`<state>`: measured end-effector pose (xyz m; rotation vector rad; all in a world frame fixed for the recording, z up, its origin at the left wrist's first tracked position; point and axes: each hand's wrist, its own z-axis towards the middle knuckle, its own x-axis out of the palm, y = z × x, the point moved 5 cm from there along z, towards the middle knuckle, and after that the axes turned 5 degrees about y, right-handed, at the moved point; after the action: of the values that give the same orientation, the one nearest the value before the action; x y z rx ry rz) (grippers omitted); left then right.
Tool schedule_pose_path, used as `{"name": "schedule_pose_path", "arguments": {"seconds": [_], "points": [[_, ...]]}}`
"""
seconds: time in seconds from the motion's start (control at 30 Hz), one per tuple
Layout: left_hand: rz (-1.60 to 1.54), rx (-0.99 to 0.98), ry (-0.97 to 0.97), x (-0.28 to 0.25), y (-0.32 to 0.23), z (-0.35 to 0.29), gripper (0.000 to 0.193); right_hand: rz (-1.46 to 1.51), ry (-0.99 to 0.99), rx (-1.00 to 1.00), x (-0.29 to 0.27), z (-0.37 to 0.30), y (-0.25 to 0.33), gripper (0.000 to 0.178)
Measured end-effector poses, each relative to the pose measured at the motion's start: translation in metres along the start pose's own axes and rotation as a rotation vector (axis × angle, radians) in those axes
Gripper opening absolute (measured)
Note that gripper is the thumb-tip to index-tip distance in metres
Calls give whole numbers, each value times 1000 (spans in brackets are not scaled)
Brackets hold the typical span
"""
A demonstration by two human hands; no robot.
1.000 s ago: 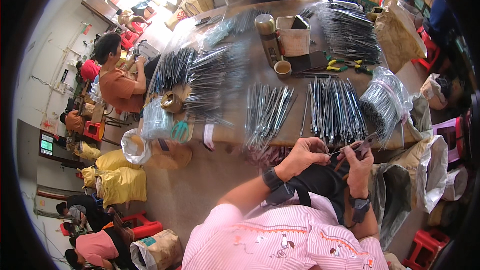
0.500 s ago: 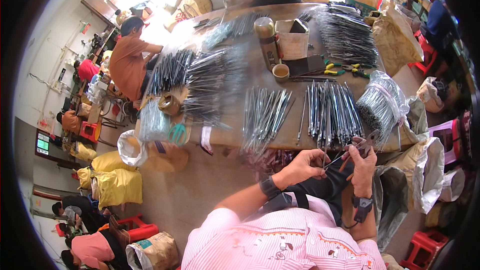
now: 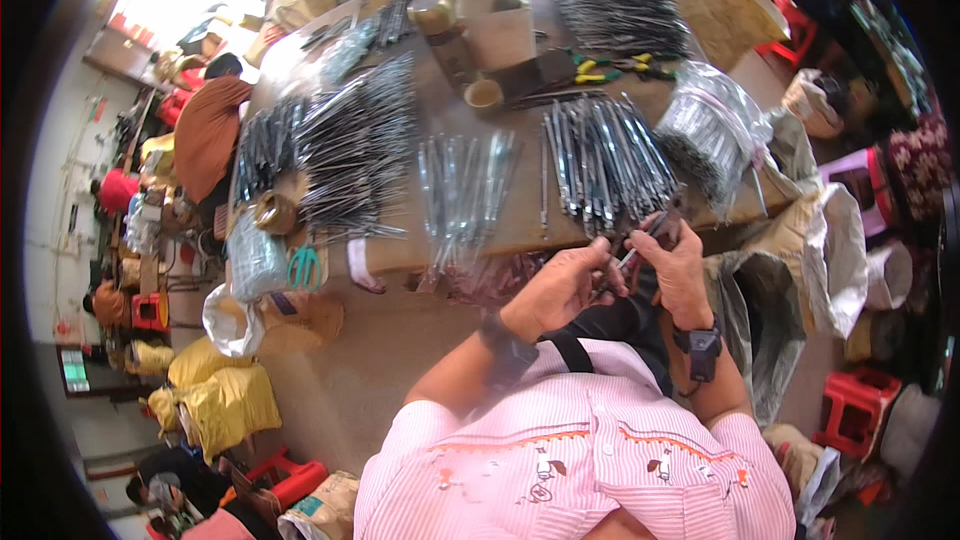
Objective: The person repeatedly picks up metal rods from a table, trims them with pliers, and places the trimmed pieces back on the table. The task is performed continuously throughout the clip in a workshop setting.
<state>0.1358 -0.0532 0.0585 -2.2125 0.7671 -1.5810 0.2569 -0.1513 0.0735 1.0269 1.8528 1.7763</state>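
Note:
My left hand is in front of the table's near edge, its thumb and fingers pinched on a thin metal strip. Close beside it, my right hand is closed around what look like pliers, partly hidden by the fingers. The strip runs between the two hands. Just beyond them, a fanned pile of dark, shiny metal strips lies on the table. A looser group of paler strips lies to its left.
Further left are a large strip pile, teal scissors and a tape roll. Behind stand a flask, a cup and yellow-handled pliers. A plastic-wrapped bundle lies right, near open sacks. Co-workers sit around.
The view has shifted, so the table sits higher and further left in it. My hands have come closer together, and the tool in my right hand has turned.

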Motion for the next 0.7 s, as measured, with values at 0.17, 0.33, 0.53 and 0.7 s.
{"name": "schedule_pose_path", "arguments": {"seconds": [0.17,0.33,0.53,0.7], "points": [[60,-1,-164,-14,10,9,13,-73,40,12,3,1,-8,15],[77,105,-160,-23,5,16,14,154,57,122,-9,-2,-21,19],[195,167,-179,-22,-7,14,18,782,46,428,-26,-8,-41,32],[575,307,-238,-5,-18,8,20,616,416,270,-21,-35,-23,23]]}}
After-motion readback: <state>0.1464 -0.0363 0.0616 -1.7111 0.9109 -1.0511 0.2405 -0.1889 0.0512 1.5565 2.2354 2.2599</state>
